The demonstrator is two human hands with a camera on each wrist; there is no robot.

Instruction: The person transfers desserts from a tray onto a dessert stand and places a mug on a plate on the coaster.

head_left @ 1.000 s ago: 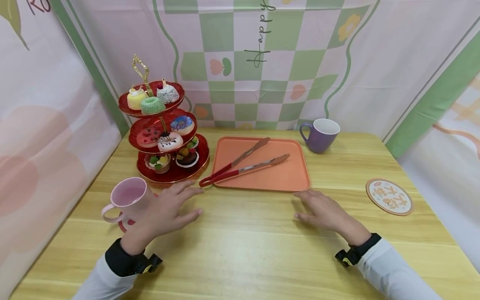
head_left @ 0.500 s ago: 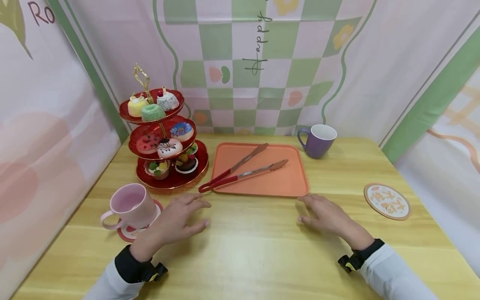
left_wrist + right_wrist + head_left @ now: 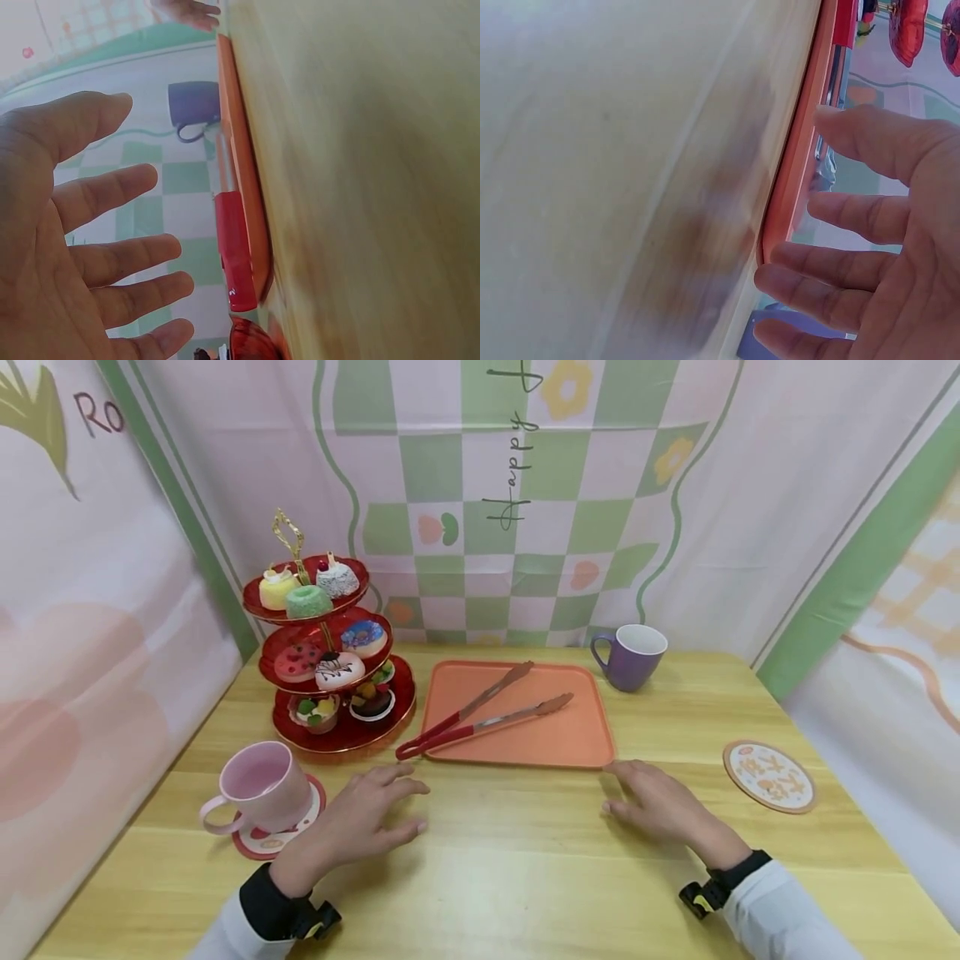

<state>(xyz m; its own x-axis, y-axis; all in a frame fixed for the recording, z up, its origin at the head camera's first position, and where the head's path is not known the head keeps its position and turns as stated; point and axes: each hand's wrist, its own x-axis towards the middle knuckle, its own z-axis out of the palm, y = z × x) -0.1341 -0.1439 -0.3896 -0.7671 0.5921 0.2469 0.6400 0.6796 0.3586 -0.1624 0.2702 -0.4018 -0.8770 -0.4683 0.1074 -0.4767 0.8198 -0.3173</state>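
My left hand (image 3: pixel 360 818) hovers over the table, its fingers relaxed and apart, holding nothing. It is just right of a pink mug (image 3: pixel 264 787) on a round coaster (image 3: pixel 258 846). Beyond its fingertips, red-handled tongs (image 3: pixel 450 734) lie spread on an orange tray (image 3: pixel 585 739), with their joined end past the tray's left front corner. My right hand (image 3: pixel 667 806), also relaxed and holding nothing, has its fingertips near the tray's front right corner. In the left wrist view the tongs' red handle (image 3: pixel 234 247) shows past the spread fingers.
A three-tier red stand (image 3: pixel 345 739) with several small cakes, donuts and tarts rises at the back left. A purple mug (image 3: pixel 633 660) stands behind the tray's right end. Farther right lies a round coaster (image 3: pixel 771 777). Patterned cloth (image 3: pixel 495 468) hangs behind the table.
The head view has tilted up, so the table things sit lower in it. My left hand has shifted slightly right, away from the pink mug, uncovering more of its coaster.
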